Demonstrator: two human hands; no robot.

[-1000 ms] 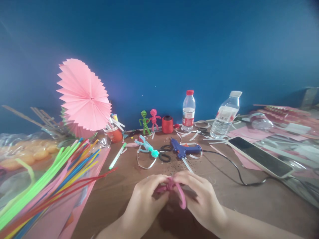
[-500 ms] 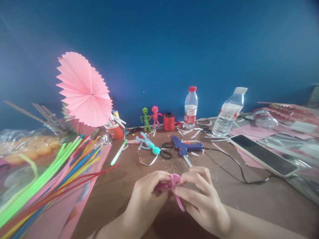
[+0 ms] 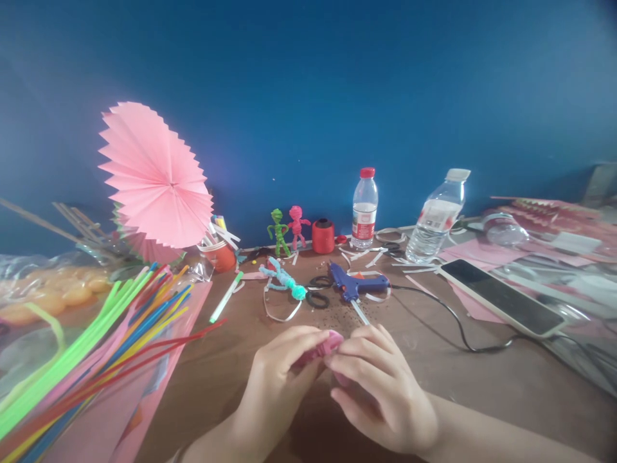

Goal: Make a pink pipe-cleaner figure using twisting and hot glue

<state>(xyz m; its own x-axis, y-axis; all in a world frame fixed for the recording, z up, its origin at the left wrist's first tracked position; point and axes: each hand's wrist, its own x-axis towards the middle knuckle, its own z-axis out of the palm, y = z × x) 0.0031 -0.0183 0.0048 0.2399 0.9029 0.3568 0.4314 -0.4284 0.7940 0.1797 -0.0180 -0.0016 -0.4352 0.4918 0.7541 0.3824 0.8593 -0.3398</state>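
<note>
A bent pink pipe cleaner [image 3: 330, 343] is pinched between both hands above the front of the table. My left hand [image 3: 284, 366] is closed on its left part, thumb and fingers pressed together. My right hand [image 3: 380, 379] grips the other side with its fingertips, which hide much of the piece. Just beyond the hands lie a light-blue pipe-cleaner figure [image 3: 286, 281] and a blue glue gun [image 3: 359, 283]. Black-handled scissors [image 3: 318, 299] rest between those two. A green figure [image 3: 278, 231] and a pink figure [image 3: 297, 226] stand by the wall.
Loose coloured pipe cleaners [image 3: 96, 354] cover the left side, beside a pink paper fan [image 3: 159, 180]. Two bottles, one upright [image 3: 365, 212] and one tilted [image 3: 436, 218], stand at the back. A phone [image 3: 501, 296] and the glue gun's black cord [image 3: 463, 328] occupy the right.
The pink pipe cleaner's loose end, which stuck out below the right fingers, is now drawn in and mostly covered by them. The view has shifted slightly rightward.
</note>
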